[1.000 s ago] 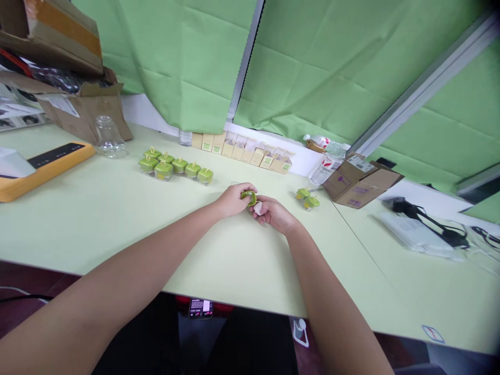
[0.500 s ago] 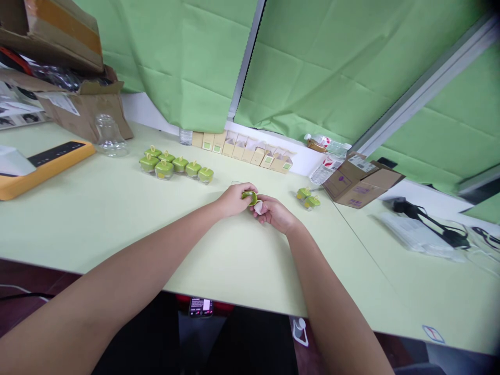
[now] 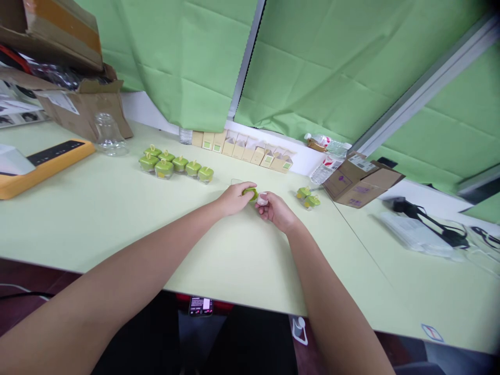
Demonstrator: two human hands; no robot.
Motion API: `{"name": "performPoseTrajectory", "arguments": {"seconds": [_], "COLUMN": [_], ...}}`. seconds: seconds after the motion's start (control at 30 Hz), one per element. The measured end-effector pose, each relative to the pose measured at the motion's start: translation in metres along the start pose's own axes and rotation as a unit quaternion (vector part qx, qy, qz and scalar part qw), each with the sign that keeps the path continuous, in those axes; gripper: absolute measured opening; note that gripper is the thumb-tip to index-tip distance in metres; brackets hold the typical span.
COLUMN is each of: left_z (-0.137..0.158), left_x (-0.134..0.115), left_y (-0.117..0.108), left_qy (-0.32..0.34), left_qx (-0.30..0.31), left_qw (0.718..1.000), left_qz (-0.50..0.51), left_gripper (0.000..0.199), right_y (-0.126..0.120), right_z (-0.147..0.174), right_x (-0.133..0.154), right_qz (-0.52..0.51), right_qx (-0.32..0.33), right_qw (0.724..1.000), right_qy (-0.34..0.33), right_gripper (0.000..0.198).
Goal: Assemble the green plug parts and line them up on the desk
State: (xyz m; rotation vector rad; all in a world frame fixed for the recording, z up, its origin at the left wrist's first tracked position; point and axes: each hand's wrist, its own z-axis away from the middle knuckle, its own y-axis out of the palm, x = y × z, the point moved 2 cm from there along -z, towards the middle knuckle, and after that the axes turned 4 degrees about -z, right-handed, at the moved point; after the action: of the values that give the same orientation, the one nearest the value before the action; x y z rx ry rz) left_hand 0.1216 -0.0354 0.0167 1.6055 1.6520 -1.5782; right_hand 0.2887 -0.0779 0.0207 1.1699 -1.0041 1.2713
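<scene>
My left hand (image 3: pixel 235 199) is closed around a green lid (image 3: pixel 251 195), like those on the small containers nearby. In my right hand (image 3: pixel 276 209), a small whitish piece (image 3: pixel 262 198) is pinched between thumb and fingers, close beside the lid; its kind I cannot make out. Just behind my left hand, the edge of a clear object (image 3: pixel 236 182) shows on the table, mostly hidden. To the left stand several small clear containers with green lids (image 3: pixel 180 164). Two more green-lidded containers (image 3: pixel 308 198) sit to the right of my hands.
A row of small cardboard boxes (image 3: pixel 250 150) lines the back wall. At the right are plastic bottles (image 3: pixel 327 167) and an open carton (image 3: pixel 356 180). A glass jar (image 3: pixel 111 136) and an orange device (image 3: pixel 58 164) stand on the left. A phone (image 3: pixel 200 306) lies below the table edge.
My right hand has drawn slightly right, so the whitish piece is now a little apart from the green lid. The lid has turned in my left hand.
</scene>
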Motion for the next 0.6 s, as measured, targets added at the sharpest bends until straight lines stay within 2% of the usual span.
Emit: {"name": "performPoseTrajectory", "arguments": {"seconds": [0.17,0.33,0.6], "left_z": [-0.007,-0.012,-0.003], "left_x": [0.013,0.021,0.015], "left_y": [0.002,0.008,0.021], "left_qy": [-0.014,-0.026,0.062], "left_qx": [0.002,0.014,0.052], "left_qw": [0.997,0.992,0.993], "left_qz": [0.075,0.119,0.082], "left_gripper": [0.046,0.050,0.033], "right_y": [-0.002,-0.001,-0.004], "right_z": [0.000,-0.001,-0.006], "right_x": [0.000,0.000,-0.004], "right_qz": [0.012,0.003,0.027], "right_qx": [-0.027,-0.064,-0.100], "right_qw": [1.000,0.998,0.994], "right_qy": [-0.010,-0.008,-0.023], "right_gripper": [0.029,0.028,0.034]}}
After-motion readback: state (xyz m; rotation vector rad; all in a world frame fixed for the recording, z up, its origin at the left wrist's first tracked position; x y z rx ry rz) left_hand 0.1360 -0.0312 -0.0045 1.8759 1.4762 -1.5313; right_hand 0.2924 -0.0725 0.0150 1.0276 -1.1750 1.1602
